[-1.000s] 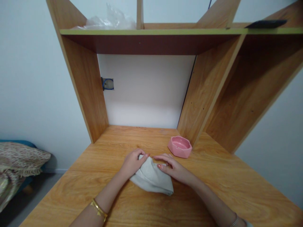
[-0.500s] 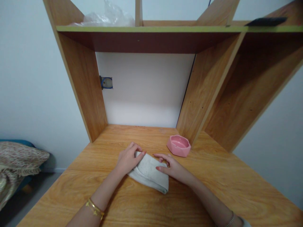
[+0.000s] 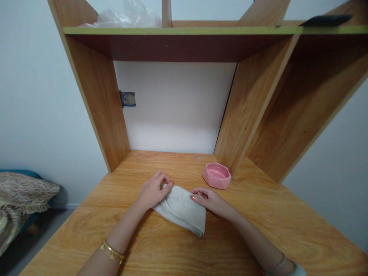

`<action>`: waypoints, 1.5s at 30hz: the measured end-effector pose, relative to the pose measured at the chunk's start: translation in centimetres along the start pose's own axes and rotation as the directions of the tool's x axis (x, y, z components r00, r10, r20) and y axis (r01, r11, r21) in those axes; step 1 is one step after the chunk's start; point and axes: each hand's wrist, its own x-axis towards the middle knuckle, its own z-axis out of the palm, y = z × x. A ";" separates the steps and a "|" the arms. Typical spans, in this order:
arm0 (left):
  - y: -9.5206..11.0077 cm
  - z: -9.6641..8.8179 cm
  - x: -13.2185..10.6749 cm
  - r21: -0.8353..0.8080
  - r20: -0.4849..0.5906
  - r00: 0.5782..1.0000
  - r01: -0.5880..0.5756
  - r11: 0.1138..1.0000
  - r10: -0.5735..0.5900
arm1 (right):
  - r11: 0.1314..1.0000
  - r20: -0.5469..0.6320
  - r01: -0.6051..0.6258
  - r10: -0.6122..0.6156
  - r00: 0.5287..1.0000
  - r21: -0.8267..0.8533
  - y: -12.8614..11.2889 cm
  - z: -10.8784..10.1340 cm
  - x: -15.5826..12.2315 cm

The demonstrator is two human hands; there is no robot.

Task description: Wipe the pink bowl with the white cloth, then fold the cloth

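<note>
A pale grey folded cloth (image 3: 184,209) lies at a slant on the wooden desktop, its layered fold edge facing me. At its upper left corner, my left hand (image 3: 153,190) pinches the fabric between thumb and curled fingers. My right hand (image 3: 211,201) grips the upper right edge, thumb on top and the fingers bent behind, partly hidden. Just beyond the right hand stands a pink faceted ashtray (image 3: 217,176) with a notched rim, touched by neither hand.
The wooden desktop (image 3: 161,253) runs under a shelf (image 3: 175,30) with upright side panels. Up on the shelf are a clear plastic bag (image 3: 126,17) and a dark flat object (image 3: 326,20). An uncovered wall box (image 3: 128,99) shows at the back; a patterned blanket (image 3: 25,193) is at left.
My right fingers, raised and apart before, have closed on the cloth's upper edge. The left hand has shifted slightly left with its corner, and the cloth looks a little more spread.
</note>
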 end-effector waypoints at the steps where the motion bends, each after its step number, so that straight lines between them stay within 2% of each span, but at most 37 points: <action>1: 0.0 0.0 0.0 0.011 -0.024 1.000 0.008 1.000 -0.008 | 1.000 0.009 0.002 -0.002 1.000 -0.001 -0.1 0.0 0.0; 3: 0.0 0.0 0.0 0.049 -0.046 0.997 0.066 0.997 -0.064 | 1.000 0.001 0.017 -0.017 1.000 -0.019 -0.2 -0.2 -0.1; 5: -0.1 0.0 0.0 0.089 -0.020 0.987 0.161 0.983 -0.160 | 0.999 -0.027 0.026 -0.027 0.999 -0.023 -0.2 -0.3 0.0; 8: -0.3 -0.2 0.0 0.138 0.076 0.947 0.299 0.944 -0.311 | 0.999 -0.052 0.015 -0.013 0.999 0.031 0.1 -0.6 0.1; 11: -0.5 -0.2 -0.1 0.176 0.172 0.908 0.354 0.918 -0.383 | 0.994 -0.090 -0.007 0.017 0.996 0.111 0.4 -0.8 0.3; 16: -0.6 0.2 -0.2 0.172 0.273 0.893 0.321 0.931 -0.358 | 0.977 -0.137 -0.107 0.133 0.982 0.183 0.3 -1.3 0.3; 21: 0.0 0.7 -0.2 0.127 0.281 0.884 0.352 0.927 -0.374 | 0.970 -0.134 -0.231 0.240 0.961 0.080 -0.4 -1.2 0.0; 25: 0.7 1.4 -0.2 0.141 0.246 0.866 0.412 0.900 -0.435 | 0.981 -0.157 -0.187 0.193 0.968 0.053 -0.4 -1.3 0.1; 30: 0.9 2.4 -0.2 0.094 0.216 0.900 0.366 0.926 -0.378 | 0.994 -0.200 -0.109 0.109 0.974 0.011 -0.1 -2.1 0.3; 32: 0.6 2.7 -0.1 0.026 0.203 0.916 0.350 0.937 -0.347 | 0.997 -0.203 -0.079 0.079 0.976 0.008 -0.2 -2.4 0.3; 34: 0.3 3.0 0.1 -0.122 0.173 0.938 0.324 0.938 -0.302 | 0.997 -0.175 -0.071 0.074 0.982 0.024 -0.3 -2.7 0.3; 36: 0.1 3.3 0.3 -0.342 0.133 0.960 0.277 0.898 -0.245 | 0.996 -0.127 -0.083 0.088 0.988 0.045 -0.4 -3.0 0.1; 39: 0.5 3.6 0.4 -0.614 0.139 0.969 0.244 0.750 -0.202 | 0.990 -0.073 -0.116 0.121 0.990 0.076 -0.6 -3.7 -0.1; 43: 1.9 3.3 0.1 -0.759 0.329 0.926 0.375 0.532 -0.183 | 0.975 0.004 -0.199 0.199 0.980 0.095 -0.8 -4.6 -0.6; 45: 2.4 3.2 -0.2 -0.769 0.415 0.897 0.434 0.468 -0.151 | 0.967 0.041 -0.246 0.243 0.969 0.070 -0.8 -5.0 -0.8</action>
